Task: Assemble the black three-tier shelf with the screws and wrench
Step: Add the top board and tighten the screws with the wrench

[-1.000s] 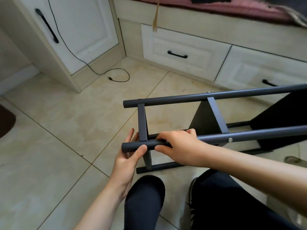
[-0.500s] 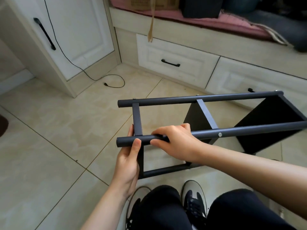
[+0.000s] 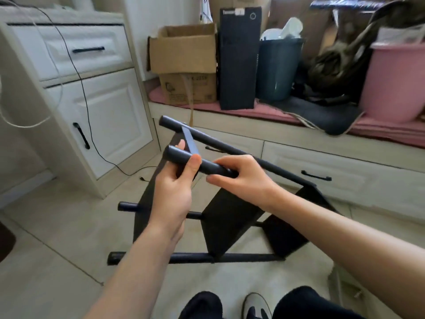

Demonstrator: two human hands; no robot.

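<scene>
The black three-tier shelf point(image 3: 230, 224) is tilted in front of me, its lower tubes resting on the tiled floor and its upper end raised. My left hand point(image 3: 172, 194) wraps the end of the near upper tube point(image 3: 177, 156), thumb on top. My right hand point(image 3: 243, 178) grips the same tube just to the right. Black panels slope down between the tubes. No screws or wrench are visible.
A white cabinet point(image 3: 96, 107) with a trailing black cable stands at left. A drawer bench point(image 3: 322, 162) runs behind, bearing cardboard boxes point(image 3: 186, 63), a tall black box point(image 3: 239, 58), a dark bin point(image 3: 278, 67) and a pink tub point(image 3: 395, 81). My knees and shoe point(image 3: 255, 305) are below.
The shelf has swung from lying flat to a steep tilt, its left end lifted. Both hands kept hold of the near tube. My view has risen toward the bench top.
</scene>
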